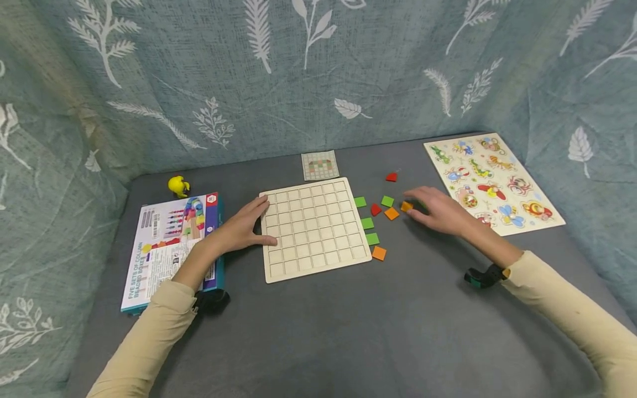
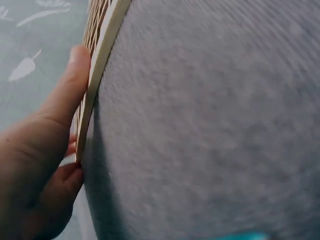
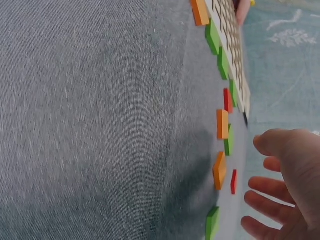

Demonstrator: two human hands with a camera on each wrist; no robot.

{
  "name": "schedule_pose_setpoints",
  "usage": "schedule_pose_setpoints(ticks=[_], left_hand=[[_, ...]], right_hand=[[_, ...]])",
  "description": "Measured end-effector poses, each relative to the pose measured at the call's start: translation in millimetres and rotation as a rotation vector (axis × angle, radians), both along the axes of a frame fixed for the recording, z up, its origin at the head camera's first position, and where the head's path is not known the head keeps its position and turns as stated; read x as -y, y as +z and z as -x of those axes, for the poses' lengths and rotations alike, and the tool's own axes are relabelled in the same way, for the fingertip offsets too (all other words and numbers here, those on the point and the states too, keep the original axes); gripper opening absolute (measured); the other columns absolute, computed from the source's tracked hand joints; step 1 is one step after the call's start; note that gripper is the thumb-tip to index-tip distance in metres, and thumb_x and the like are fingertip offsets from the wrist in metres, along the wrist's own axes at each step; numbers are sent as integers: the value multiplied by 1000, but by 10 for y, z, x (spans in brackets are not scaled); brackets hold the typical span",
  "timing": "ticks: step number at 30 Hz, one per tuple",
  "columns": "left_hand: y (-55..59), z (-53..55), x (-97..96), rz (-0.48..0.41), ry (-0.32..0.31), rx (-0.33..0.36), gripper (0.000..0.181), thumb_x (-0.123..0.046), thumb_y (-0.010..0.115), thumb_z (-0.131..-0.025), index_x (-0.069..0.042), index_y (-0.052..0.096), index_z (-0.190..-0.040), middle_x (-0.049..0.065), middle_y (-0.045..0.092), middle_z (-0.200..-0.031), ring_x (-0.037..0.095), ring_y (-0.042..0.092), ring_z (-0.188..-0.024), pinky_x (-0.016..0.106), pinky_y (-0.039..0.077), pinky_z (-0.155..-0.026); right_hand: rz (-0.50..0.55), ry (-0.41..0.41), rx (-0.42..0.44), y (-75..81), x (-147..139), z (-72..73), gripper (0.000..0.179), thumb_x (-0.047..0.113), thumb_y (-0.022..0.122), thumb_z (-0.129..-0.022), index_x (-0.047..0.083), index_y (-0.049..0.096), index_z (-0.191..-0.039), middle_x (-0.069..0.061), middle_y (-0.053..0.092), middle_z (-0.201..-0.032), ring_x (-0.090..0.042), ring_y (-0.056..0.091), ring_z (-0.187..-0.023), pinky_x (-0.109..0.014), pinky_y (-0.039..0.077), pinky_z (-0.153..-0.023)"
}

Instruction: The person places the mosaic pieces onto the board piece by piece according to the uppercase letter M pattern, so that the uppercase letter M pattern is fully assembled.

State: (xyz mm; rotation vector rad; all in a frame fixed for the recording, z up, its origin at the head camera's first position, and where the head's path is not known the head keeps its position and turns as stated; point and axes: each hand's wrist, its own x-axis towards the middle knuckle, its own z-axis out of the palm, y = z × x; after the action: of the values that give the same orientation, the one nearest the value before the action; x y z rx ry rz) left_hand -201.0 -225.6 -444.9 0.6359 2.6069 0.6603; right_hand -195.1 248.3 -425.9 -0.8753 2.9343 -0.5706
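A pale wooden grid board (image 1: 313, 229) lies on the table, its squares bare. My left hand (image 1: 244, 224) rests at its left edge, thumb and fingers spread over the border; the left wrist view has the thumb (image 2: 75, 75) along the board's edge. Small tiles lie right of the board: green ones (image 1: 372, 239), orange ones (image 1: 379, 253) and red pieces (image 1: 376, 209). My right hand (image 1: 438, 210) hovers loosely curved above them, fingertips near an orange tile (image 1: 407, 206). In the right wrist view its fingers hold nothing, and a green tile (image 3: 212, 222) lies below, hidden in the head view.
A pattern card (image 1: 319, 166) lies behind the board. At the left sit a boxed bead set (image 1: 164, 237) and a yellow toy (image 1: 178, 186). An insect picture board (image 1: 492, 182) is at the right. A patterned curtain (image 1: 278, 99) closes off the back.
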Motion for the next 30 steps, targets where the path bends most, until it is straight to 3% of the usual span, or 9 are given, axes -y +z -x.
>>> schedule_pose_setpoints(ticks=[12,23,30], left_hand=[[0,-189,22,-25,0,-36,97,-54,69,-83,-4,25,-153,15,8,-164,39,20,-148,57,31,-113],[-28,-191,3,-69,14,-117,82,-49,71,-84,-6,40,-147,13,27,-158,36,25,-146,58,30,-113],[-44,-189,7,-107,22,-131,71,-43,72,-85,-8,48,-142,13,34,-153,36,30,-142,58,32,-111]], right_hand=[[14,56,-4,-75,118,-48,38,18,64,-94,2,58,-128,-17,62,-125,-33,56,-118,-51,47,-97],[-3,77,-24,-71,205,-57,40,20,65,-93,1,60,-127,-18,62,-124,-33,58,-115,-51,48,-96],[-8,85,-29,-87,250,-75,39,19,65,-92,1,60,-127,-18,62,-123,-33,58,-114,-51,48,-96]])
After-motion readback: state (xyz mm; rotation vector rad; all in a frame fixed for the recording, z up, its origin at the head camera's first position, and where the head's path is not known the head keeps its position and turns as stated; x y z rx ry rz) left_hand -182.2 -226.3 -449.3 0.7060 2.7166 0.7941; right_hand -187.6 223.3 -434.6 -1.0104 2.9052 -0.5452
